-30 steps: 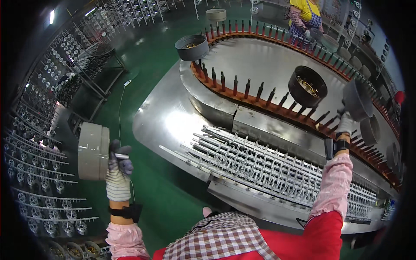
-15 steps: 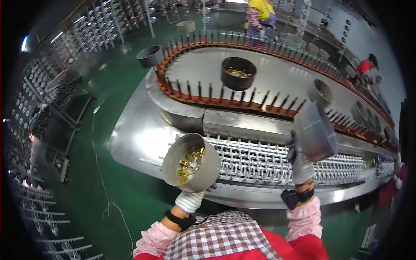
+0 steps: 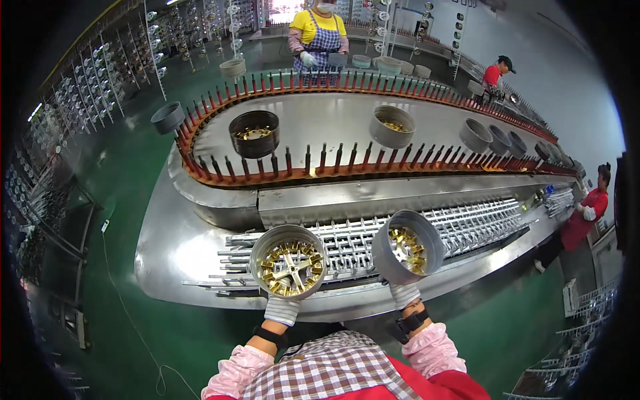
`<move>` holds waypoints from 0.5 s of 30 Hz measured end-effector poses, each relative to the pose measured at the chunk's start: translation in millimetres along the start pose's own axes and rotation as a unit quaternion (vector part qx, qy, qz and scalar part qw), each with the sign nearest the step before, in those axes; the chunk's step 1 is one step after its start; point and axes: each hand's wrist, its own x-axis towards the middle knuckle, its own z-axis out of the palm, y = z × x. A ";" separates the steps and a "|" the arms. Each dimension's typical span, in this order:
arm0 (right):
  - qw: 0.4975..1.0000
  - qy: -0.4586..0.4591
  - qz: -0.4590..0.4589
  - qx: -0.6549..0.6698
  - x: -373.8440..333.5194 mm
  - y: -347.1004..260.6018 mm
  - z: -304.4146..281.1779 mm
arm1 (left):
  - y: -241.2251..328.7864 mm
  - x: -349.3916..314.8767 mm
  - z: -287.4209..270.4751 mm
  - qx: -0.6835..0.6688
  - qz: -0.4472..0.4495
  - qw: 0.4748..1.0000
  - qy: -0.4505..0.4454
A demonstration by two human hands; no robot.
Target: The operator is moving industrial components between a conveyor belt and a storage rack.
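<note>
My left hand, in a white glove, holds up a round grey metal rim whose open face shows gold spokes inside. My right hand, also gloved, holds a second grey rim tilted to the left, gold parts visible inside it. Both rims hang side by side over the grid of silver rods at the near edge of the steel machine.
An oval conveyor of orange pegs carries a dark rim and several grey rims. A person in a yellow top works at the far side, two in red at the right. Racks line the green floor at left.
I turned from the racks at left toward the machine. Both rims came in from far apart to side by side in front of me, open faces now toward me.
</note>
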 end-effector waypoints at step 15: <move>0.993 -0.031 0.021 -0.114 -5.0 6.2 39.6 | -3.8 7.7 11.8 0.235 0.106 0.965 0.039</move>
